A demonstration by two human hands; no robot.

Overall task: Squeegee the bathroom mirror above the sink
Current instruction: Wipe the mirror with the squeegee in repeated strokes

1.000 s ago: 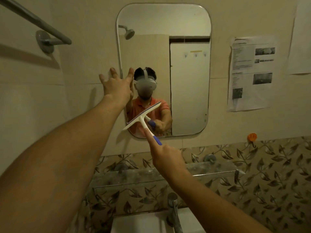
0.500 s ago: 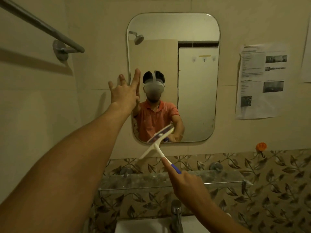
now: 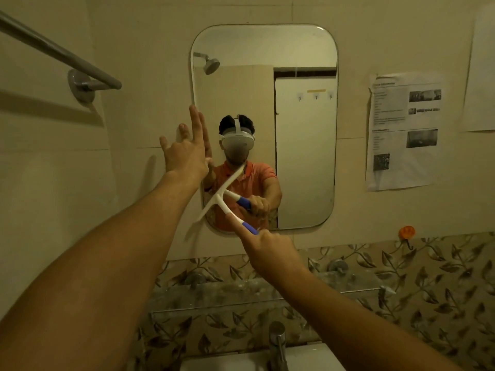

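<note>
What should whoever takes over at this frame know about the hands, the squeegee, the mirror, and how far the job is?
Left hand: open, fingers straight, raised at the left edge of the mirror; contact cannot be told.
Right hand: grips the blue handle of the squeegee, below the mirror's lower left corner.
Squeegee: blade tilted diagonally over that corner, blurred; contact with the glass is unclear.
Done: no wiped track shows on the glass, so progress cannot be read.
Left: probably set the blade flat near the top and pull down in strips across the mirror.
</note>
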